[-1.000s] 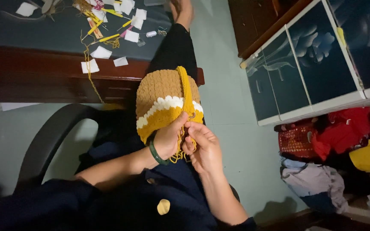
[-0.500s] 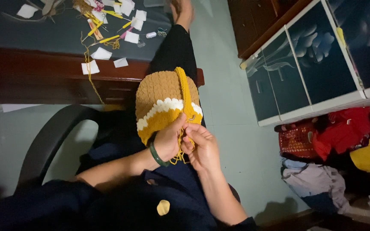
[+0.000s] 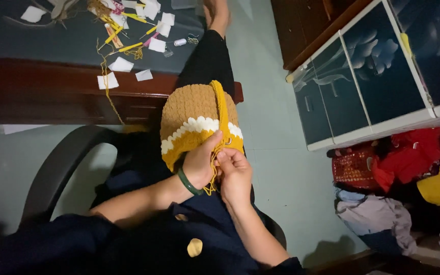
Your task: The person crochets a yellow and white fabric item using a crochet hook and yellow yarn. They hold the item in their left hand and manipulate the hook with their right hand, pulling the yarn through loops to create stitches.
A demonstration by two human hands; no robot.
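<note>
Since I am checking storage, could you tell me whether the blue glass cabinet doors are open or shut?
Shut: the blue cabinet doors lie flush in their white frame, with no gap or swung panel visible.

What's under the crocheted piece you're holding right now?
The crocheted piece lies over a knee in dark trousers, leg running on toward the foot. Left hand and right hand grip its lower edge. The knee beneath is covered.

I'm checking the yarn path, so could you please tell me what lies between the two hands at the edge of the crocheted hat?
In the head view, mustard yellow yarn strands hang between left hand and right hand, below the brown, white and yellow crocheted hat.
</note>
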